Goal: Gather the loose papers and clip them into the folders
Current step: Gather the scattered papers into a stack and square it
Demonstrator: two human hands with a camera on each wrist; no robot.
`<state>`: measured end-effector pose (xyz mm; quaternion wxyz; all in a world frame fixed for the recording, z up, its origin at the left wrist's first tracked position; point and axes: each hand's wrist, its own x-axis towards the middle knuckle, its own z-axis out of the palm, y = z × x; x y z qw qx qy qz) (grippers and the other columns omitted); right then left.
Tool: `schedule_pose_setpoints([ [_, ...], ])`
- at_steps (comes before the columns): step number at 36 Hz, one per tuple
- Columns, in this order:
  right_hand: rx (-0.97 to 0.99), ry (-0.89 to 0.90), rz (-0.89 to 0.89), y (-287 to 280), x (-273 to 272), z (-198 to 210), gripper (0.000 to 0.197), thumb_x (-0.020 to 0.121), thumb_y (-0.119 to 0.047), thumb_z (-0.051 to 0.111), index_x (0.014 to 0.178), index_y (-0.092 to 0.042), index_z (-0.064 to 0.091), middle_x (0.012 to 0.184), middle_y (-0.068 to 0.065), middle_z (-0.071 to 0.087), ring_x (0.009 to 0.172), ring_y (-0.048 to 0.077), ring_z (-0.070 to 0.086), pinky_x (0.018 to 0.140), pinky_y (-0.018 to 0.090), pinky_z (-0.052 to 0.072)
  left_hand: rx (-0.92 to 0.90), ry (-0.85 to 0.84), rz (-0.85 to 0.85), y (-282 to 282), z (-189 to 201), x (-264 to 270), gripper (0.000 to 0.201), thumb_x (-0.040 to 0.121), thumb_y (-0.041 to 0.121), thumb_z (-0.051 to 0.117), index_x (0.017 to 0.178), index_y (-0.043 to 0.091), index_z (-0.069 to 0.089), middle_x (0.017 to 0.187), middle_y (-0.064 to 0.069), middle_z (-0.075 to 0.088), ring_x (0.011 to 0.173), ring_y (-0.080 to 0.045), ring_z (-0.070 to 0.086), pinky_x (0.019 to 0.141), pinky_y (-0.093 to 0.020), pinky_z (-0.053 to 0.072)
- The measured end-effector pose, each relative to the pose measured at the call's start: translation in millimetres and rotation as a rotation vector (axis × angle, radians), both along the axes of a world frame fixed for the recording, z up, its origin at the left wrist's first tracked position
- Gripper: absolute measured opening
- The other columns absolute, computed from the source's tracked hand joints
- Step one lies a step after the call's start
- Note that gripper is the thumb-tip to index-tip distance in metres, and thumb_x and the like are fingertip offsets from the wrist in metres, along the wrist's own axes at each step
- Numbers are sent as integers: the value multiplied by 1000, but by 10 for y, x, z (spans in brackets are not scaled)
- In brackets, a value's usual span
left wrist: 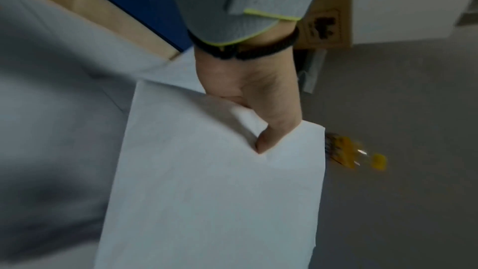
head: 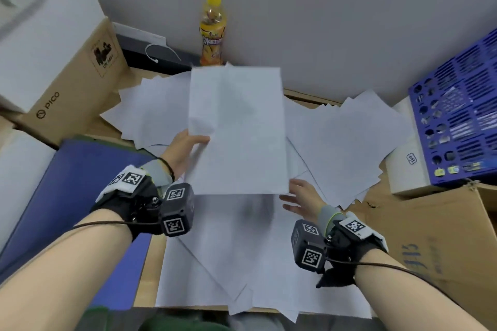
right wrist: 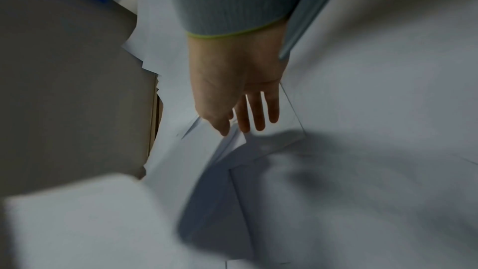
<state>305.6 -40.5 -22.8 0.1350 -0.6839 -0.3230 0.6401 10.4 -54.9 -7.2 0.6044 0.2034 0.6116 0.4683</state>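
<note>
Our left hand pinches a small stack of papers at its left edge, thumb on top and fingers curled underneath, holding it lifted above the surface. Our right hand is just beside the stack's near right corner, its fingers straight and slightly spread, gripping nothing. Beneath both hands, loose sheets lie scattered and overlapping across the surface, from the near edge to the far wall. To the left lies a blue folder, partly under our left forearm. Farther out we see a cardboard box at far left, an orange drink bottle standing against the far wall, and a blue perforated basket at right.
</note>
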Motion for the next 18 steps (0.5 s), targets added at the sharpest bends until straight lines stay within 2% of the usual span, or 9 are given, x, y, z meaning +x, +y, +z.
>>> schedule_pose_setpoints([
  [2, -14, 16, 31, -2, 3, 15, 32, 93, -15, 56, 124, -14, 48, 104, 5, 64, 89, 22, 60, 77, 33, 52, -185, 103, -16, -139, -306, -86, 28, 88, 4, 60, 115, 9, 62, 122, -13, 64, 108, -29, 60, 95, -37, 47],
  [4, -33, 11, 85, -8, 28, 21, 25, 95, -16, 52, 120, -14, 53, 102, 4, 66, 90, 23, 61, 83, 35, 53, -346, 274, -211, -258, -575, -153, 30, 88, 8, 61, 117, 4, 61, 122, -14, 62, 109, -30, 58, 96, -40, 46],
  [6, -49, -6, 125, -14, 72, 4, 23, 97, -18, 49, 118, -14, 56, 103, 4, 67, 91, 23, 63, 88, 37, 53, -440, 434, -451, -358, -698, -180, 23, 87, 10, 61, 109, 6, 62, 115, -13, 62, 102, -30, 58, 91, -40, 46],
  [8, -49, -38, 159, -6, 124, 3, 23, 97, -19, 47, 117, -14, 58, 105, 4, 67, 90, 22, 62, 87, 36, 52, -465, 473, -562, -385, -707, -180, 15, 83, 8, 62, 98, 7, 63, 109, -14, 64, 91, -28, 59, 81, -37, 48],
  [10, -43, -74, 181, 48, 207, -9, 22, 97, -18, 46, 115, -14, 59, 107, 5, 65, 89, 21, 60, 88, 36, 51, -482, 444, -624, -319, -630, -135, 17, 80, 13, 67, 97, 6, 65, 104, -15, 67, 88, -31, 64, 77, -41, 54],
  [12, -34, -110, 206, 116, 292, -12, 21, 97, -17, 47, 113, -15, 60, 108, 4, 63, 91, 20, 59, 90, 36, 50, -507, 413, -646, -215, -534, -99, 14, 86, 19, 67, 93, 8, 63, 93, -12, 67, 80, -29, 65, 66, -35, 55],
  [14, -25, -140, 219, 221, 386, -37, 19, 96, -16, 49, 111, -16, 60, 107, 3, 61, 95, 20, 57, 92, 36, 49, -491, 508, -618, -69, -481, -97, 20, 89, 27, 65, 84, 10, 55, 82, -9, 61, 67, -24, 59, 53, -27, 46],
  [16, 2, -164, 226, 317, 459, -60, 17, 95, -16, 50, 109, -17, 61, 107, 3, 58, 98, 19, 54, 88, 34, 47, -424, 603, -548, 55, -474, -118, 28, 87, 34, 66, 91, 9, 54, 88, -10, 61, 65, -24, 56, 51, -26, 42],
  [18, 27, -180, 226, 501, 558, -109, 17, 95, -17, 51, 109, -17, 60, 107, 2, 55, 98, 18, 50, 83, 31, 44, -357, 619, -453, 219, -521, -119, 35, 86, 34, 67, 104, 12, 48, 101, -6, 60, 66, -25, 57, 52, -27, 45],
])
